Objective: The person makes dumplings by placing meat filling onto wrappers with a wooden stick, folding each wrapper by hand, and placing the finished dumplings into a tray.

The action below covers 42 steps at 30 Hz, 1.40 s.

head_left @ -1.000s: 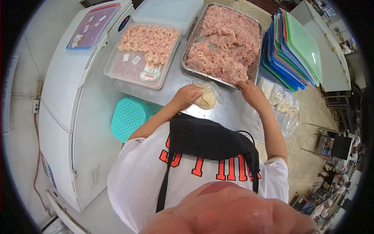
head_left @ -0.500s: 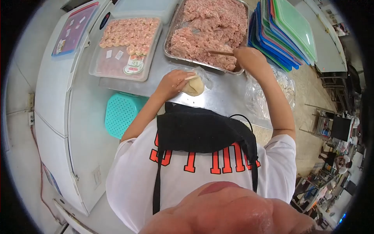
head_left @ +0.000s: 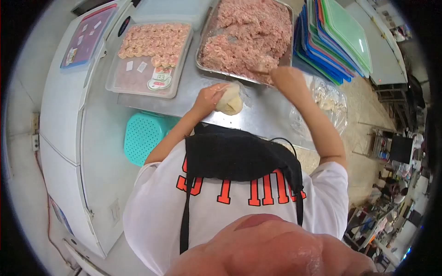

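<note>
My left hand (head_left: 208, 99) has its fingers closed on thin, pale dough wrappers (head_left: 230, 102), just above the metal table. My right hand (head_left: 289, 82) grips a slim wooden stick-like spatula (head_left: 261, 71), its far end down in the pinkish ground meat (head_left: 253, 34). That meat fills much of a deep metal tray (head_left: 198, 57) in front of me. Left of the tray, a clear plastic container (head_left: 119, 82) holds rows of small filled dumplings (head_left: 149, 39) across its far part; paper labels show on its near part.
Green, blue and red plastic lids (head_left: 347, 34) are stacked right of the tray. A clear plastic bag (head_left: 329, 106) with pale pieces lies at the table's right end. A turquoise perforated basket (head_left: 142, 138) sits below the left edge, beside a white freezer (head_left: 62, 110).
My right hand has shifted slightly left and toward me, pushing the spatula lower into the meat. My left hand has turned a little, and a wrapper shows more across its fingers.
</note>
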Each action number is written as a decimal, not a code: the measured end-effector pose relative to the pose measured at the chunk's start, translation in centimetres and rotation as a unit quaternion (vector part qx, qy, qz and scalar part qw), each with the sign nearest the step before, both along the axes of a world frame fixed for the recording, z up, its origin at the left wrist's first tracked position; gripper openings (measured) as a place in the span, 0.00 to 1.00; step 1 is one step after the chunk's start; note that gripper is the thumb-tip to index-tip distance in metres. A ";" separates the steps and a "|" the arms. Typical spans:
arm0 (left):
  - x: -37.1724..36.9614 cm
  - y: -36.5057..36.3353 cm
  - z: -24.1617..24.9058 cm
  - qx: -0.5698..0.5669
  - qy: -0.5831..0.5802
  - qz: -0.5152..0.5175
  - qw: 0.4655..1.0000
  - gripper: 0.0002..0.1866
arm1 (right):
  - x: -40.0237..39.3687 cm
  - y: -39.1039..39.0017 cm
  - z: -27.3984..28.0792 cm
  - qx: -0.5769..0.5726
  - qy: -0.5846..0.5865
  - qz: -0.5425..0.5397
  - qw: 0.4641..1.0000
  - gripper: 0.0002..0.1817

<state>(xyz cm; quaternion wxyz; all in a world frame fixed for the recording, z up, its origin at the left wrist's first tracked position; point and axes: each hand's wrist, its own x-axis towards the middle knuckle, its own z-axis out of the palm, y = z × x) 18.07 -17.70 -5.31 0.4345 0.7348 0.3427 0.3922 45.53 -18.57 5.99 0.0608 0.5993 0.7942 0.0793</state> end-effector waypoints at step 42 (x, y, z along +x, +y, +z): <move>-1.7 2.8 3.3 0.006 0.071 -0.160 0.984 0.15 | 0.4 0.6 -8.4 -0.031 0.722 -0.193 0.664 0.15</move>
